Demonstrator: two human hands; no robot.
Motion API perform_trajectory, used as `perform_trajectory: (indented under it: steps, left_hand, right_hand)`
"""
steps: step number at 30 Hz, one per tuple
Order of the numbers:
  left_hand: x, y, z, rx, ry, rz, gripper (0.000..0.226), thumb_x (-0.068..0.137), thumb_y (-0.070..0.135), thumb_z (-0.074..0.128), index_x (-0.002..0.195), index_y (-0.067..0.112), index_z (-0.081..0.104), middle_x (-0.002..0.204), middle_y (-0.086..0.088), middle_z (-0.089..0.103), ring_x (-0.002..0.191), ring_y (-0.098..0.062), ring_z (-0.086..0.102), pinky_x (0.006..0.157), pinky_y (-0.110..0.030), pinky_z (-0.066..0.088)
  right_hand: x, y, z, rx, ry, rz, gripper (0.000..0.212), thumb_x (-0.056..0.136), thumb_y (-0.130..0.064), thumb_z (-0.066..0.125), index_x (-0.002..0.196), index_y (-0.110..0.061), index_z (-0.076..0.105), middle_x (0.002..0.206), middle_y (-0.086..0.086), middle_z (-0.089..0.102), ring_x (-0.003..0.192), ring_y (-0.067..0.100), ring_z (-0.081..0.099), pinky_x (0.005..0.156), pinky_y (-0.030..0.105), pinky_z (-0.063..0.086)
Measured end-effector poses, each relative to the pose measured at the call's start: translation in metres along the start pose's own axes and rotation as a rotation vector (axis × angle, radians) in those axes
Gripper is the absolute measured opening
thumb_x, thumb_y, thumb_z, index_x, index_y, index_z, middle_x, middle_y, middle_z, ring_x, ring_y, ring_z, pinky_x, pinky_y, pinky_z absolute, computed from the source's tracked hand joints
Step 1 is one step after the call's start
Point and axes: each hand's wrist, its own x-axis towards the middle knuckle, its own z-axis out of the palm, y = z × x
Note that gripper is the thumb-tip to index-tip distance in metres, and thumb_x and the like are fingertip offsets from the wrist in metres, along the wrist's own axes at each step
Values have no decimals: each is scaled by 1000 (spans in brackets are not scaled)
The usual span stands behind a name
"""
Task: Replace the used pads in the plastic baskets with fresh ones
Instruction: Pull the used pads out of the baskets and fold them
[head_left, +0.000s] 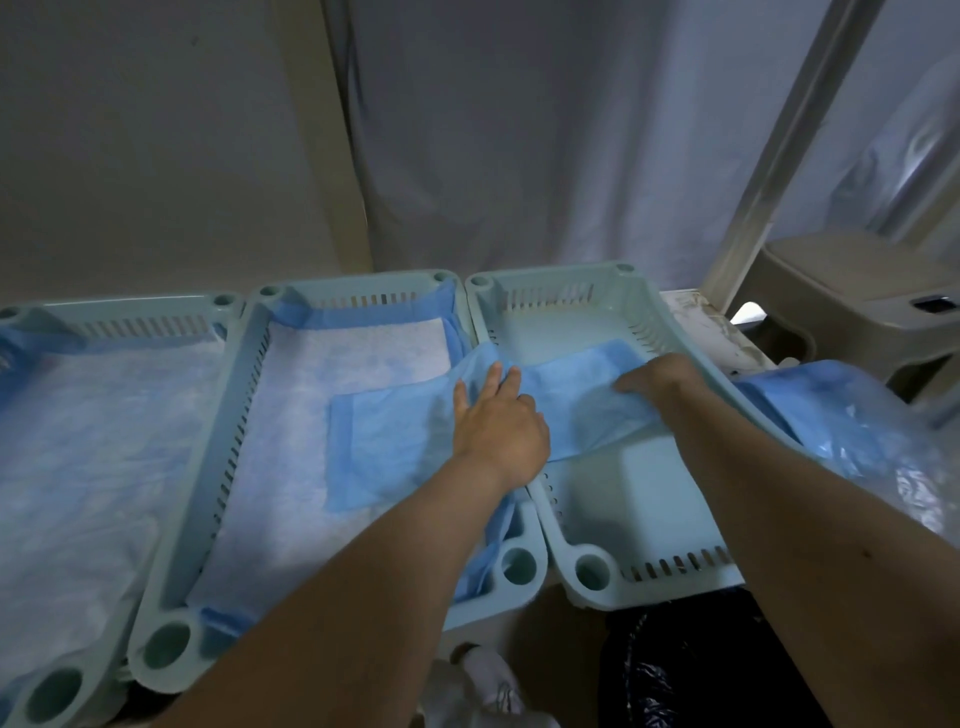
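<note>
Three pale green plastic baskets stand side by side. The left basket (228, 304) and the middle basket (218, 457) each hold a white pad with blue edges. The right basket (587, 571) has a bare floor. A partly folded blue pad (395, 441) lies across the rim between the middle and right baskets. My left hand (496, 423) rests flat on it with fingers straight. My right hand (660, 379) grips the pad's right part inside the right basket, fingers curled into the fabric.
A plastic pack of blue pads (841, 415) lies at the right, beside the right basket. A beige plastic stool (857, 291) stands behind it. A black bag (675, 670) sits below the baskets' front edge. Curtain and wall close off the back.
</note>
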Motion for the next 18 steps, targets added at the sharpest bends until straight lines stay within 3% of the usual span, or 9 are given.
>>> perform_trajectory:
  steps: [5, 8, 11, 14, 15, 18]
  left_hand:
    - [0, 1, 1, -12, 5, -14, 49, 101, 32, 27, 147, 15, 30, 160, 2, -3, 146, -16, -14, 116, -51, -7]
    - [0, 1, 3, -3, 1, -25, 50, 99, 26, 33, 148, 15, 29, 160, 2, -6, 146, -16, -15, 116, -51, -7]
    - [0, 2, 3, -34, 7, -33, 51, 98, 24, 32, 148, 16, 27, 160, 4, -5, 146, -14, -15, 117, -51, -7]
    - [0, 2, 3, -48, 13, -37, 54, 98, 25, 31, 150, 16, 23, 160, 4, -5, 146, -14, -15, 116, -50, -9]
    - [0, 2, 3, -53, 14, -36, 54, 98, 25, 31, 150, 16, 23, 160, 4, -5, 146, -14, -16, 116, -50, -9]
    - [0, 1, 4, -50, 21, -27, 55, 98, 25, 33, 150, 14, 21, 160, 3, -5, 146, -15, -16, 116, -50, -8]
  right_hand:
    - [-32, -20, 12, -272, 222, -360, 38, 84, -26, 61, 120, -14, 60, 119, 13, 63, 110, 33, 59, 88, 35, 46]
    - [-49, -28, 27, -329, 150, -569, 36, 85, -28, 61, 121, -27, 59, 112, 6, 65, 103, 28, 60, 78, 29, 44]
    - [-59, -31, 40, -350, 5, -722, 22, 90, -30, 56, 109, -24, 66, 104, 3, 68, 93, 23, 60, 70, 27, 41]
    - [-63, -34, 46, -240, -169, -651, 24, 89, -24, 50, 94, -14, 71, 91, 3, 69, 82, 19, 58, 72, 32, 47]
    - [-65, -35, 44, -86, -260, -573, 25, 88, -22, 51, 90, -8, 71, 85, 4, 68, 78, 17, 59, 74, 35, 50]
    - [-67, -34, 32, 433, -475, -311, 23, 89, -18, 51, 94, -5, 70, 82, 6, 70, 63, 15, 59, 57, 24, 46]
